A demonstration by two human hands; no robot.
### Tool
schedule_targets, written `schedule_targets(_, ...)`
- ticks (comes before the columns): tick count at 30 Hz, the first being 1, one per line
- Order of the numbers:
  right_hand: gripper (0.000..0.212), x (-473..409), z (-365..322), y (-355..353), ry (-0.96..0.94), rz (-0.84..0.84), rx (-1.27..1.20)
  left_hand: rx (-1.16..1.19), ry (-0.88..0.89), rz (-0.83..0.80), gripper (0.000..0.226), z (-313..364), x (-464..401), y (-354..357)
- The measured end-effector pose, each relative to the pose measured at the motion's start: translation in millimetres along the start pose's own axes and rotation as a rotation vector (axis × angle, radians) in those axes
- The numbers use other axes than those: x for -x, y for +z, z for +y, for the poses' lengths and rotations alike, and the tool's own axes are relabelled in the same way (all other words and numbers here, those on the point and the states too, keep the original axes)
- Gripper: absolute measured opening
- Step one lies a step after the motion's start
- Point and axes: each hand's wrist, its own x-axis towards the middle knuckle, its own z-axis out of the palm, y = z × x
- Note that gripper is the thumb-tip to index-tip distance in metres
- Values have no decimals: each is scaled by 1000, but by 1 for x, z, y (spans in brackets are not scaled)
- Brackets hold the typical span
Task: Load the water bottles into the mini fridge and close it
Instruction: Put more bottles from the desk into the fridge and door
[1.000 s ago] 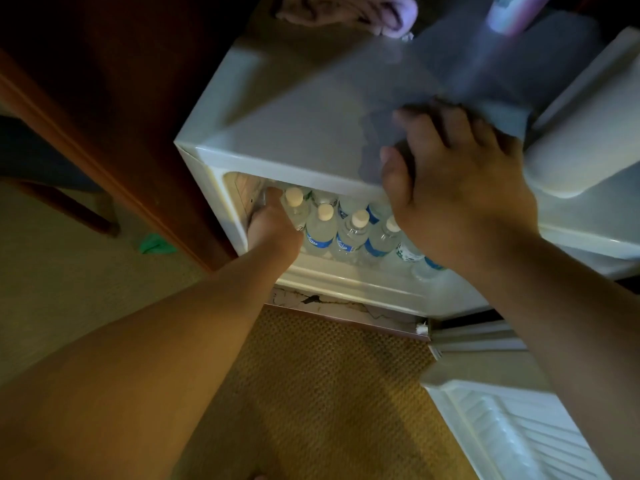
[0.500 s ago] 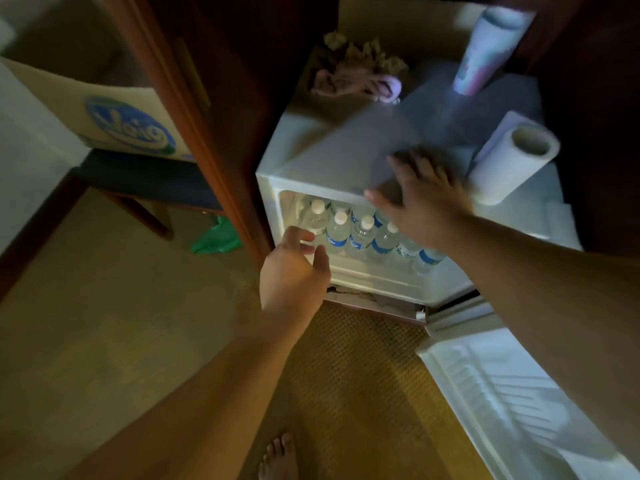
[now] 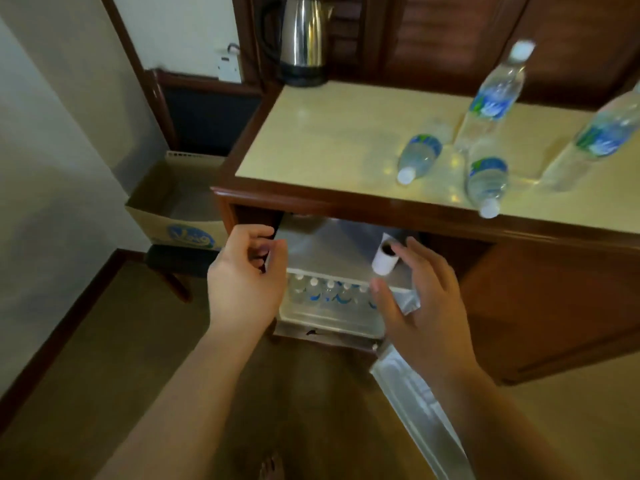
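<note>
STEP: between loads, mini fridge (image 3: 332, 317) door open, a row of bottles inside | HANDS: left hand (image 3: 242, 282) loosely curled, right hand (image 3: 420, 306) spread, both empty | NEXT: reach up for the four water bottles (image 3: 486, 183) waiting on the table (image 3: 322, 140).

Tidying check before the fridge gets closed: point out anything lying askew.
Two small bottles lie tipped over on the countertop, not yet loaded; the nearer one's cap overhangs the front edge. The fridge door hangs open.
</note>
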Motion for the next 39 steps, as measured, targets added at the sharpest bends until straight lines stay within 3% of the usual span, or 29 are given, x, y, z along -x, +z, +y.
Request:
schedule_targets(7,60,-44,-47,-112,-37,68,64,30,102,-69,22,100,5,-24)
schedule_targets(14,56,-62,-32,-151,44,111,140,63,188,-229,18,155,-5,-1)
schedule_targets(23,70,-120,30,-118,468,28,179,-49,181,-438,22,156,-71,91)
schedule_targets(28,63,-152,65,-80,654,58,189,-227,158,-602,56,147,-127,165)
schedule_targets(33,45,-167,88,-55,721,159,168,-278,250,-576,54,129,-152,213)
schedule_targets(39,36,-151,87,-55,711,262,166,-216,228,-510,45,117,-159,234)
